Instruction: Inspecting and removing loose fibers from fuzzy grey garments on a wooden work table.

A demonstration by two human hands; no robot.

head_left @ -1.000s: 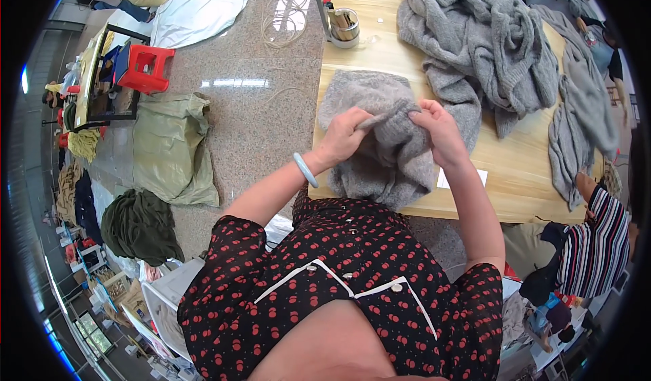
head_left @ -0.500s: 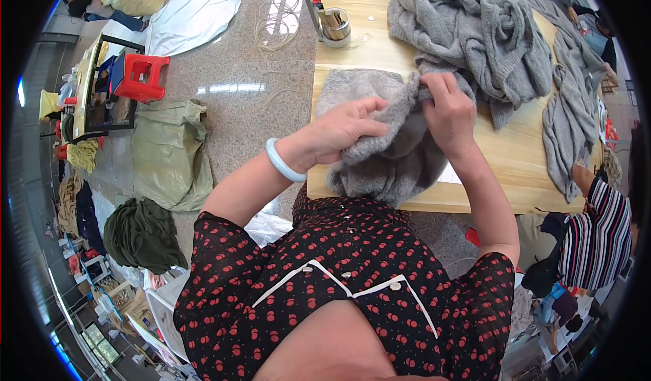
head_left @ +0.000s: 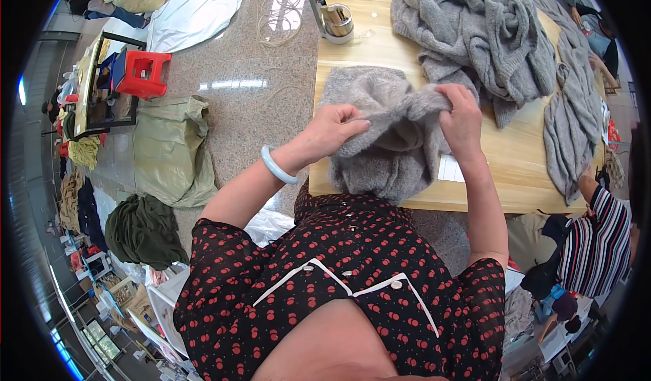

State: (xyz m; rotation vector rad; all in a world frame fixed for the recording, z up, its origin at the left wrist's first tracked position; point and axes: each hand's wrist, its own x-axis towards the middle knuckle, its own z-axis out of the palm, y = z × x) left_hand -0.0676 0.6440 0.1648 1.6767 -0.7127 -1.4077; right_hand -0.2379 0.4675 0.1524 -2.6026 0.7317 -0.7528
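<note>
A grey knitted garment [head_left: 383, 167] lies bunched at the near left edge of the wooden table [head_left: 515, 181], its lower folds reaching my lap. My left hand [head_left: 339, 129] pinches the left side of a raised edge between thumb and fingers. The right side of that edge is gripped by my right hand [head_left: 464, 113], its fingers curled over the knit. Between the two hands the edge stretches in a band, with a dark hollow below it. A pale bracelet circles my left wrist.
More grey knitwear [head_left: 475, 35] is heaped at the table's far side. A metal cup of tools [head_left: 338, 23] stands at the far left corner, and a white paper [head_left: 450, 169] lies right of the garment. A person in a striped top [head_left: 597, 238] is at the right.
My hands have spread farther apart, the left moving left and the right slightly right. The edge between them is now stretched wider and the hollow under it shows more.
</note>
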